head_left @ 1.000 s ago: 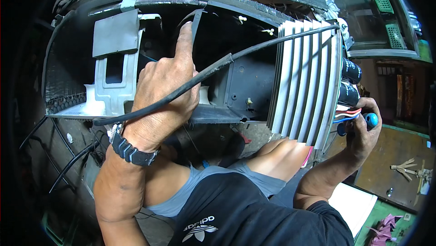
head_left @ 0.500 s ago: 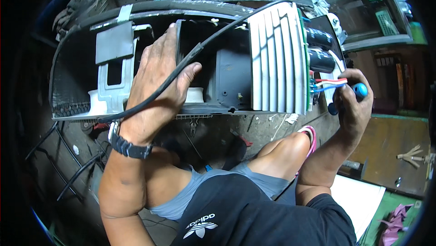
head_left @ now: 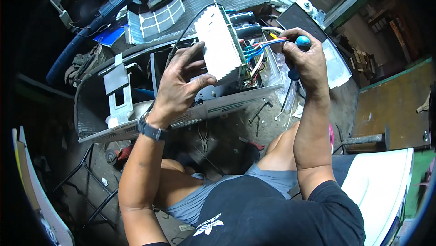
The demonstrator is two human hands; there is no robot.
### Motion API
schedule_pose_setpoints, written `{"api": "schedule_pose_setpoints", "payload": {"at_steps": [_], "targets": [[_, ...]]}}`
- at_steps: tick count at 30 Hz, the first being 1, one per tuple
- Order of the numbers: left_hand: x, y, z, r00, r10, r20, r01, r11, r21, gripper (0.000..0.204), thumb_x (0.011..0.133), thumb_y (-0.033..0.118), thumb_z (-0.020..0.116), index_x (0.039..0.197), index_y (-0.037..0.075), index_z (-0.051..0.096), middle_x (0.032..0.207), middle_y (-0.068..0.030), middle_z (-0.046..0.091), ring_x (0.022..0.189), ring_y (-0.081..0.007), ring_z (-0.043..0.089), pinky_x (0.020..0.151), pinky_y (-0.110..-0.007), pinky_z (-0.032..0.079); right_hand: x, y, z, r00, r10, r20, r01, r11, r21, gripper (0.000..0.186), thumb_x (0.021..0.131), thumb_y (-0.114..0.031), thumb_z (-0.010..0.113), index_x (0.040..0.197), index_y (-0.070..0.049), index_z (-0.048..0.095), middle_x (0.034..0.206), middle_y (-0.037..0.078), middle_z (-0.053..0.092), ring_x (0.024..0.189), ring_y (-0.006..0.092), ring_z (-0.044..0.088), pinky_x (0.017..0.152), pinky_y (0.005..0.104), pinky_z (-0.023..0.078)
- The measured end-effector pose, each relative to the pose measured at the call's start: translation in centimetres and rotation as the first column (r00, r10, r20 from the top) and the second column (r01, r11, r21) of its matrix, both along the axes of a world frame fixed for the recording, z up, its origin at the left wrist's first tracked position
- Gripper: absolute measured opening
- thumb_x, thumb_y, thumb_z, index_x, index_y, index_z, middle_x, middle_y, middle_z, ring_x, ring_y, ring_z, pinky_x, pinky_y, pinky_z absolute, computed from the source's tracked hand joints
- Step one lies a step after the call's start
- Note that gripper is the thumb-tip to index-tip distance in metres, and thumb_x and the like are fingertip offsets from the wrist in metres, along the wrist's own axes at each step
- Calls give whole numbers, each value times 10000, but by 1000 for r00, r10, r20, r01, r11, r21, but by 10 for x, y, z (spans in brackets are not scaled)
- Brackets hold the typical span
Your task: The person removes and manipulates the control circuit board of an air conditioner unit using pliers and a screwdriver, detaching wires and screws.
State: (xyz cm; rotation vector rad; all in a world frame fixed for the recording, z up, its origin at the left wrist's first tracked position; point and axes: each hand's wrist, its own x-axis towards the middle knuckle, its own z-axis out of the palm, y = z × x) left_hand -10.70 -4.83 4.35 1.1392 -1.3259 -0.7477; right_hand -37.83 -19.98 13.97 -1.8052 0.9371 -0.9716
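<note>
Finned heatsink [head_left: 217,41]: upper centre of the frame, tilted over the right part of the open housing [head_left: 236,104], two black capacitors [head_left: 248,31] at its right.
Left hand [head_left: 176,87]: thumb and fingers spread apart at the heatsink's left and lower edges; cannot tell whether they grip.
Right hand [head_left: 309,64]: right of centre, closed around a blue-handled screwdriver [head_left: 302,41], fingertips at the coloured wires [head_left: 265,44].
Pliers [head_left: 204,143]: centre, on the floor [head_left: 227,128].
</note>
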Motion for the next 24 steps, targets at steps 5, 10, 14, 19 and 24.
{"api": "schedule_pose_setpoints", "payload": {"at_steps": [5,10,14,19,24], "targets": [[1,-9,27,999,28,-18,-25,988,151,1142,769,357,1010,1642,-36,388,1528,-232,567,1326,-320,635,1094,-419,593,-15,-3,-14,998,-20,55,20,1000,6,176,911,-104,746,1061,-25,795,772,-5,688,619,50,595,565,217,461],[5,-12,28,999,51,-19,-44,965,258,1215,721,503,1011,1634,-30,413,1535,-256,591,1334,-319,653,1145,-451,546,-11,-5,-24,995,-13,96,11,1000,24,178,956,-85,736,1112,-9,772,767,-9,670,603,54,577,546,226,446],[18,-14,7,994,107,28,-110,977,184,1265,699,502,1023,1649,-41,387,1457,-450,552,1425,-487,562,1089,-527,564,4,-10,-30,992,22,125,-27,999,40,180,975,-80,714,1122,15,753,777,11,682,612,72,596,548,241,465],[9,-15,12,997,75,34,-79,985,150,1152,768,468,979,1625,-63,421,1432,-356,637,1366,-417,641,1187,-469,496,3,-22,-33,993,5,116,-10,999,44,189,997,-93,679,1168,-25,725,811,-12,646,648,65,582,585,228,475],[9,-19,5,983,89,158,-100,993,62,1100,820,560,907,1622,-32,443,1554,-336,546,1435,-438,573,1223,-523,461,-2,-31,-44,985,56,165,-56,998,-2,175,989,-72,695,1145,2,722,820,-2,671,622,66,592,561,236,470]]}}
